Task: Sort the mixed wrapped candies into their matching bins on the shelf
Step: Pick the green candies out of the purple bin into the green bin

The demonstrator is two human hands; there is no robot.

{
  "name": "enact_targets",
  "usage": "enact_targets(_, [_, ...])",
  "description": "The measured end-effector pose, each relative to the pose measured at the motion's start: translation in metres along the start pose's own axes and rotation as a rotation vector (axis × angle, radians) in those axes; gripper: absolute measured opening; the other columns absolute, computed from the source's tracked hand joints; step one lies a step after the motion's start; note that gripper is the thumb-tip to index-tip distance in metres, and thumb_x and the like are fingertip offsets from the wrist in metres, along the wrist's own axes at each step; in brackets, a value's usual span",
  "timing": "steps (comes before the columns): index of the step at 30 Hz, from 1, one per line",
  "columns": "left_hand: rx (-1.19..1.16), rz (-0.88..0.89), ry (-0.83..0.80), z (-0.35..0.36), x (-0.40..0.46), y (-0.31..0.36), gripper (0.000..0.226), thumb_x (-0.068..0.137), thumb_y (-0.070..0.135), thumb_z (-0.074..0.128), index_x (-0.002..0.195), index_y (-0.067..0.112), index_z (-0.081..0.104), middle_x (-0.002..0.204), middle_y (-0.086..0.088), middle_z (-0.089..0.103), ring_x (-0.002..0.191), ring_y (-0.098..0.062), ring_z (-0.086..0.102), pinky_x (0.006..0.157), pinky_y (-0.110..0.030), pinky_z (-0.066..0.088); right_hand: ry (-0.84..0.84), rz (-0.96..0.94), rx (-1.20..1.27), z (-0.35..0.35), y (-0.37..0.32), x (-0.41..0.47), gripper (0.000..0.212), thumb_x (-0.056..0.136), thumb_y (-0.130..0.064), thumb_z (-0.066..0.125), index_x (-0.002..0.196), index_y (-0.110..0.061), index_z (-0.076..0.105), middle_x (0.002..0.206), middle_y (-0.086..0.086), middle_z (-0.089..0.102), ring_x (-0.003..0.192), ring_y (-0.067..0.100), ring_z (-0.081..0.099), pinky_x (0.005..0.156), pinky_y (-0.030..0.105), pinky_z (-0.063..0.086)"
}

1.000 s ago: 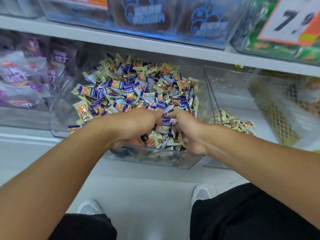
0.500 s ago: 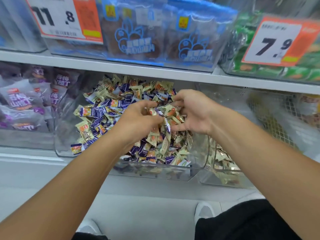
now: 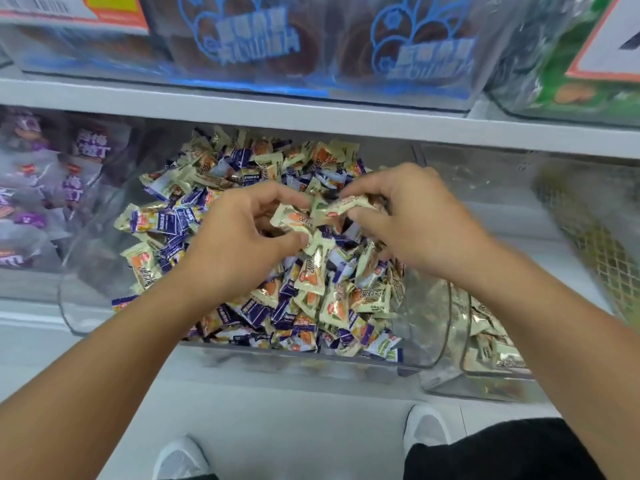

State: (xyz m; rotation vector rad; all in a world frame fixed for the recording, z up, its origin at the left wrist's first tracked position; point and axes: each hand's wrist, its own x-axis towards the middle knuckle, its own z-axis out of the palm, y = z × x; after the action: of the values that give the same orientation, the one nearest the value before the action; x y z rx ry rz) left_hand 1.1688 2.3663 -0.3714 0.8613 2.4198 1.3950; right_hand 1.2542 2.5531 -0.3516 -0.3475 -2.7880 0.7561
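Both my hands are up over the big clear bin (image 3: 242, 355) in the middle of the shelf, because that is where the candies are all mixed up. My left hand (image 3: 239, 237) has its fingers curled in, and its thumb and finger pinch a cream candy (image 3: 291, 220) with an orange picture on it. My right hand (image 3: 412, 216) is curled too, and it pinches another cream candy (image 3: 349, 205) by its long side. The two candies almost touch in the space between my hands. I hold them up above the pile so I can look at them and keep them away from the purple ones. The mixed pile (image 3: 242, 174) fills the bin nearly to the top. Some wrappers are cream with orange, and some are purple and white. They are small and shiny with crinkly ends, so I think they can slip if I pinch too softly. The next bin (image 3: 446, 382), to the right, has only a few cream candies (image 3: 491, 327) low down in it. I think that is the home for the ones I hold. There are still lots left to sort.
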Motion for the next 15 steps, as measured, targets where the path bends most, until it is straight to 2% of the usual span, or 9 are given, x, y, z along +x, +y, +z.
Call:
enact_targets(2, [0.093, 0.063, 0.015, 0.002, 0.002, 0.001, 0.029, 0.083, 0.026, 0.077, 0.107, 0.039, 0.067, 0.089, 0.001, 0.069, 0.064, -0.013, 0.065, 0.058, -0.034, 0.059, 0.061, -0.045, -0.166, -0.001, 0.002, 0.004, 0.027, 0.095, -0.031, 0.063, 0.121, -0.03, 0.069, 0.115, -0.002, 0.071, 0.101, 0.021, 0.066, 0.086, 0.035, 0.053])
enact_targets(4, [0.206, 0.166, 0.016, 0.006, 0.003, 0.001, 0.024, 0.089, 0.028, 0.07, 0.111, 0.034, 0.065, 0.096, 0.01, 0.063, 0.062, -0.006, 0.06, 0.057, -0.024, 0.053, 0.077, -0.046, -0.18, -0.004, 0.002, 0.007, 0.029, 0.097, -0.036, 0.06, 0.123, -0.028, 0.068, 0.114, -0.001, 0.072, 0.104, 0.019, 0.065, 0.088, 0.033, 0.052])
enact_targets(6, [0.283, 0.225, 0.016, 0.009, 0.004, 0.002, 0.018, 0.094, 0.027, 0.062, 0.111, 0.031, 0.061, 0.102, 0.01, 0.057, 0.076, -0.005, 0.058, 0.065, -0.022, 0.048, 0.096, -0.019, -0.126, -0.008, 0.002, 0.007, 0.028, 0.097, -0.037, 0.059, 0.121, -0.025, 0.068, 0.088, -0.006, 0.071, 0.078, 0.002, 0.065, 0.071, 0.019, 0.05])
enact_targets(7, [0.293, 0.229, 0.022, 0.01, 0.004, 0.003, 0.016, 0.094, 0.024, 0.06, 0.109, 0.03, 0.059, 0.103, 0.01, 0.054, 0.082, -0.005, 0.055, 0.069, -0.023, 0.046, 0.11, -0.011, -0.096, -0.009, 0.001, 0.006, 0.026, 0.096, -0.035, 0.06, 0.118, -0.023, 0.068, 0.073, -0.011, 0.064, 0.06, -0.002, 0.057, 0.057, 0.01, 0.042])
enact_targets(8, [0.286, 0.224, 0.027, 0.01, 0.004, 0.004, 0.016, 0.093, 0.02, 0.059, 0.105, 0.03, 0.058, 0.103, 0.011, 0.052, 0.084, -0.006, 0.055, 0.07, -0.025, 0.044, 0.115, -0.001, -0.059, -0.011, 0.0, 0.005, 0.025, 0.095, -0.034, 0.062, 0.116, -0.022, 0.069, 0.066, -0.015, 0.057, 0.052, -0.001, 0.051, 0.051, 0.008, 0.037])
enact_targets(10, [0.255, 0.214, 0.025, 0.009, 0.003, 0.007, 0.022, 0.089, 0.008, 0.056, 0.1, 0.026, 0.058, 0.099, 0.015, 0.051, 0.081, 0.0, 0.055, 0.067, -0.017, 0.042, 0.065, 0.029, 0.057, -0.013, 0.002, 0.002, 0.023, 0.095, -0.03, 0.063, 0.115, -0.021, 0.071, 0.072, -0.009, 0.064, 0.055, 0.008, 0.057, 0.057, 0.02, 0.049])
enact_targets(12, [0.187, 0.189, -0.026, 0.006, 0.0, 0.01, 0.026, 0.088, -0.001, 0.052, 0.098, 0.021, 0.061, 0.082, 0.015, 0.055, 0.062, 0.007, 0.053, 0.053, -0.006, 0.037, -0.03, 0.082, 0.198, -0.016, 0.001, -0.002, 0.023, 0.097, -0.023, 0.061, 0.116, -0.023, 0.073, 0.081, 0.001, 0.073, 0.064, 0.018, 0.068, 0.065, 0.033, 0.057])
enact_targets(14, [0.12, 0.147, -0.122, 0.001, -0.005, 0.011, 0.028, 0.089, -0.004, 0.049, 0.093, 0.019, 0.065, 0.06, 0.008, 0.058, 0.039, -0.002, 0.043, 0.039, -0.008, 0.031, -0.089, 0.202, 0.403, -0.019, -0.003, -0.006, 0.021, 0.099, -0.017, 0.055, 0.111, -0.014, 0.073, 0.095, 0.008, 0.073, 0.072, 0.018, 0.073, 0.066, 0.031, 0.062])
enact_targets(15, [0.131, 0.14, -0.157, -0.002, -0.006, 0.011, 0.027, 0.089, -0.002, 0.051, 0.089, 0.021, 0.066, 0.055, 0.007, 0.059, 0.034, -0.005, 0.037, 0.036, -0.011, 0.029, -0.116, 0.288, 0.571, -0.021, -0.006, -0.008, 0.023, 0.1, -0.015, 0.051, 0.108, -0.006, 0.07, 0.099, 0.011, 0.07, 0.071, 0.021, 0.073, 0.063, 0.031, 0.062])
